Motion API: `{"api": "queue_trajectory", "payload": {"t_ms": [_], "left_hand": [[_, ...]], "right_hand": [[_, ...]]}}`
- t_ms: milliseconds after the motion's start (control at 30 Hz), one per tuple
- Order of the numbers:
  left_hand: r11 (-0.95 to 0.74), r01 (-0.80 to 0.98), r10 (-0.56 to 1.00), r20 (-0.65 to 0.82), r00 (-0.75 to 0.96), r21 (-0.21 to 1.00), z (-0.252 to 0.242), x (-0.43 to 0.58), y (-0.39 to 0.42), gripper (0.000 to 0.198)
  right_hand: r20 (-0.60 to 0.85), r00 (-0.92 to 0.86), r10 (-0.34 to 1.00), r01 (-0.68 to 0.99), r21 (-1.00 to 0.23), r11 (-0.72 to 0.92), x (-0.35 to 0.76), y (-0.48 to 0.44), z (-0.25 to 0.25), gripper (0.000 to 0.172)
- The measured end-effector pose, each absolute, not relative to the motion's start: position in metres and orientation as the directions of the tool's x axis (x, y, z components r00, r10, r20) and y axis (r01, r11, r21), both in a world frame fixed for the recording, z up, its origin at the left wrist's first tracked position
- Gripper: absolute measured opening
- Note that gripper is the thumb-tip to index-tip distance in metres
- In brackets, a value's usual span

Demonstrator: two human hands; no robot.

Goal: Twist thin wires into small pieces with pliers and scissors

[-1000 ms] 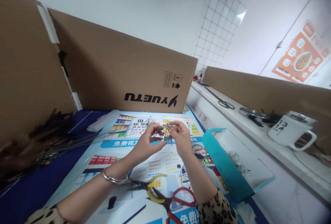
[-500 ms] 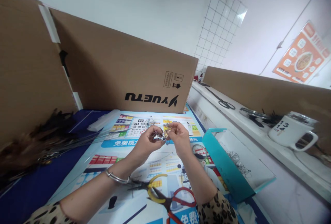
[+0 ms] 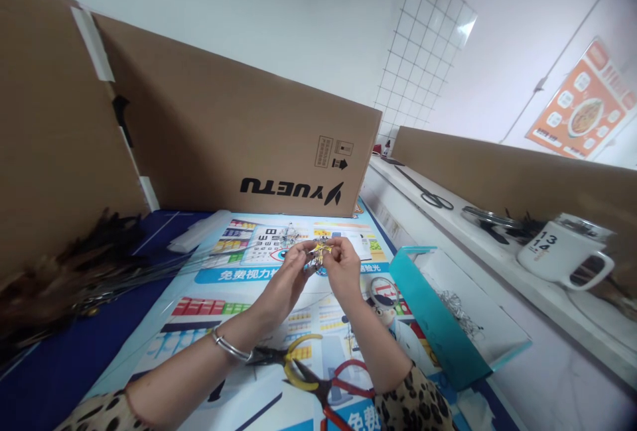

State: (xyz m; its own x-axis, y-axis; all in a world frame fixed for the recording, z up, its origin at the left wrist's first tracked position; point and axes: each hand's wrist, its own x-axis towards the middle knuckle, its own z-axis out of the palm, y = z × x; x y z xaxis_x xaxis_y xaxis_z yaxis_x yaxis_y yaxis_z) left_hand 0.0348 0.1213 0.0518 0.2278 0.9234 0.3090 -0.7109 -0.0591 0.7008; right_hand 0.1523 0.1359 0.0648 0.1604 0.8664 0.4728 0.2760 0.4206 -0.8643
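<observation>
A small, shiny piece of twisted wire work (image 3: 319, 257) with silvery and gold-coloured parts is held between both hands above the printed sheet (image 3: 233, 331). My left hand (image 3: 293, 272) pinches its left side, with a silver bangle (image 3: 231, 345) on that wrist. On the other side, the thumb and fingers of my right hand (image 3: 343, 268) close on the piece. Its exact shape is partly hidden by the fingers. Below the hands lie pliers with yellow handles (image 3: 302, 350) and pliers with red handles (image 3: 331, 399), crossing each other.
At right, a teal box (image 3: 432, 325) contains tangled silver wire (image 3: 460, 311). A white mug (image 3: 545, 252) and black scissors (image 3: 435, 200) rest on the ledge. Cardboard (image 3: 233, 126) stands behind the table. Dark feathery material (image 3: 60, 265) lies left.
My left hand has turned and drawn its fingers closer together on the wire piece, its forearm shifting slightly right. My right hand has moved slightly left, still pinching the piece.
</observation>
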Motion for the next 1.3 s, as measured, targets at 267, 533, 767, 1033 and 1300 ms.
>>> {"api": "queue_trajectory", "payload": {"t_ms": [267,533,767,1033,1300], "left_hand": [[0.084,-0.761,0.925,0.234,0.3,0.643,0.036,0.042,0.121,0.037],[0.226,-0.785,0.952,0.041,0.304,0.576,0.018,0.03,0.146,0.013],[0.279,-0.808,0.949,-0.019,0.316,0.518,0.02,0.025,0.151,0.02],[0.255,-0.823,0.96,-0.029,0.28,0.508,0.02,0.026,0.149,0.02],[0.221,-0.81,0.96,0.027,0.28,0.543,0.024,0.015,0.155,0.03]], "right_hand": [[0.53,0.079,0.844,0.478,-0.763,0.434,0.139,0.134,0.048,0.021],[0.265,-0.331,0.906,0.13,-0.938,0.322,0.159,0.146,0.059,0.029],[0.577,-0.274,0.769,0.452,-0.629,0.633,0.157,0.148,0.05,0.028],[0.642,-0.226,0.732,0.622,-0.484,0.616,0.14,0.147,0.022,0.031],[0.428,0.018,0.904,0.231,-0.881,0.412,0.15,0.152,0.032,0.03]]}}
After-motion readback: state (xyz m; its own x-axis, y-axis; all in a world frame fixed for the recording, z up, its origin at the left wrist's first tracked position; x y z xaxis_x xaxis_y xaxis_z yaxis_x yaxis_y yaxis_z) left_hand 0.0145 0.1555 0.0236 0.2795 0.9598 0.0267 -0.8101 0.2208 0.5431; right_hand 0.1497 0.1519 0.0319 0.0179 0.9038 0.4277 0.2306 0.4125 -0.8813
